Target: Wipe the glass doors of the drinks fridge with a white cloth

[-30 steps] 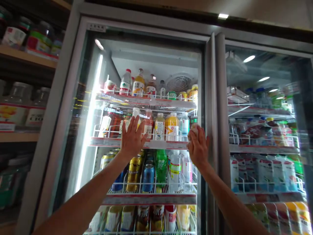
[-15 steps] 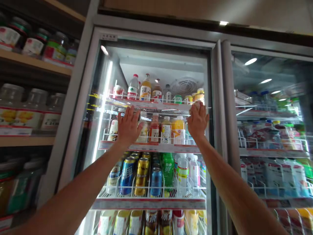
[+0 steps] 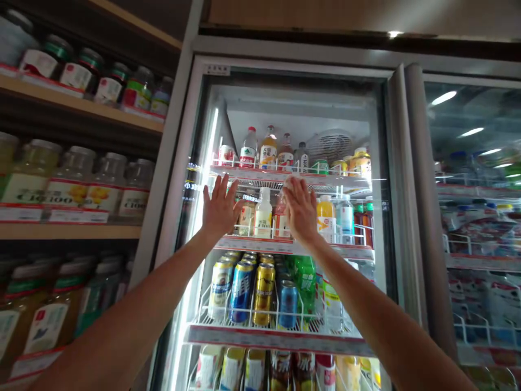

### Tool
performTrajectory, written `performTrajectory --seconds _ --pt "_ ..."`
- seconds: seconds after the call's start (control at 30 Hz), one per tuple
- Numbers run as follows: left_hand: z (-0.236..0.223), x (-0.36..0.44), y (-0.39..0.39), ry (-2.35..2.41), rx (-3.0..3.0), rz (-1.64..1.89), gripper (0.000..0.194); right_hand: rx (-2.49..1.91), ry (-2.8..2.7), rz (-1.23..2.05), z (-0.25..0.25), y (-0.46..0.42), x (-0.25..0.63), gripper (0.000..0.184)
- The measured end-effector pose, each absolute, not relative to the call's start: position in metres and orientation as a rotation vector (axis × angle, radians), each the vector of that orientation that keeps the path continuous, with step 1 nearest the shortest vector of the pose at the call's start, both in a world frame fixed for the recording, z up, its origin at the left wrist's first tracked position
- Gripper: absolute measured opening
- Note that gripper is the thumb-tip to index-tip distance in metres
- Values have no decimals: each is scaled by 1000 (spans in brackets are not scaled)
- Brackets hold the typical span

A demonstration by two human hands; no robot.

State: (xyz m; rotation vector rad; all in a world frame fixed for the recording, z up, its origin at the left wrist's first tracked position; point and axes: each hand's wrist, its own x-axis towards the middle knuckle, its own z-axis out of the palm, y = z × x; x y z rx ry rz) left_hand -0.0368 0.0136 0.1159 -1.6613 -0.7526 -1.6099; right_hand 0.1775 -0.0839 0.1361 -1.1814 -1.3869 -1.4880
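My left hand is raised with its fingers spread, palm towards the glass door of a drinks fridge, at the left of the second shelf. My right hand is up at the glass too, near the middle. Under its fingertips shows a bit of a pale, crumpled cloth or tissue. Behind the glass, close to the right hand, stand a red-pink bottle, partly covered, and an orange juice bottle. A white-capped bottle shows between the two hands.
Lower fridge shelves hold several cans, such as a gold can, and a green bottle. A grey door frame divides this door from another glass door on the right. Wooden shelves with jars and bottles stand at the left.
My right hand has slid left across the glass, from the shelf's right end to near its middle, closer to my left hand. The view has shifted left, showing more of the wooden shelves.
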Motion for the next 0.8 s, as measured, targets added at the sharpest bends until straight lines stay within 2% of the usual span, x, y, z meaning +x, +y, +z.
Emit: performTrajectory --seconds 0.07,0.23,0.43,0.6,0.8 --pt "114 -46 16 -750 -1679 -1585 53 -1145 -1493 -1540 136 -77 164 47" --pt "111 -73 21 -767 -1652 -1603 54 -1141 -1171 -1406 149 -61 136 49" --pt "110 -106 25 -796 -1609 -1628 55 -1065 -1612 -1573 143 -41 88 45" --pt "103 -132 32 -849 -1576 -1600 55 -1096 -1337 -1385 152 -28 68 47" --pt "96 -158 34 -904 -1549 -1658 57 -971 -1790 -1510 137 -7 17 46"
